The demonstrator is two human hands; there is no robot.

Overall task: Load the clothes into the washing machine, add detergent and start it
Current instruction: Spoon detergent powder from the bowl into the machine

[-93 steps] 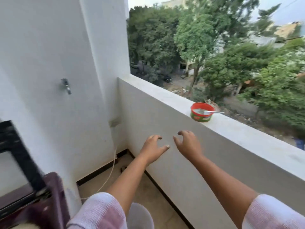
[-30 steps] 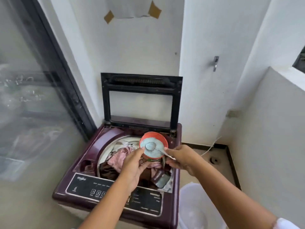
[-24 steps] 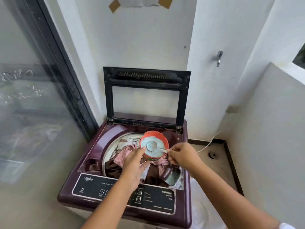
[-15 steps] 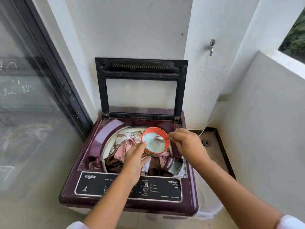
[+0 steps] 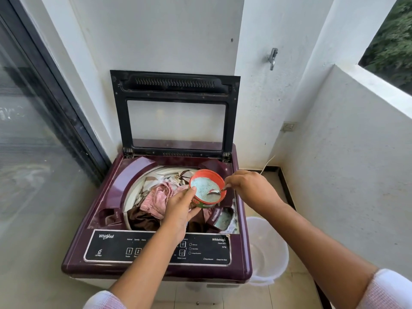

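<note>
Over the washing machine [image 5: 107, 248] drum, clothes [image 5: 156, 197] already in, now holding red detergent tub [image 5: 207, 188] (off the ledge secs ago) w/ left hand [image 5: 178, 210] grip curled round it, right hand [image 5: 252, 188] grip pinching spoon [image 5: 214, 192] dug into powder, so dosing prob. next.

Soft, even daylight comes from the opening [image 5: 388, 41] at 2 o'clock and leaves the white walls [image 5: 178, 30] bright, with only faint shadows inside the washer [image 5: 156, 272] and a small glint on the spoon [image 5: 215, 192] in the tub [image 5: 208, 173]. The glass door [image 5: 33, 163] at 9 o'clock shows hazy reflections. The centre is sharp, while the wide lens bows straight lines toward the edges.
</note>
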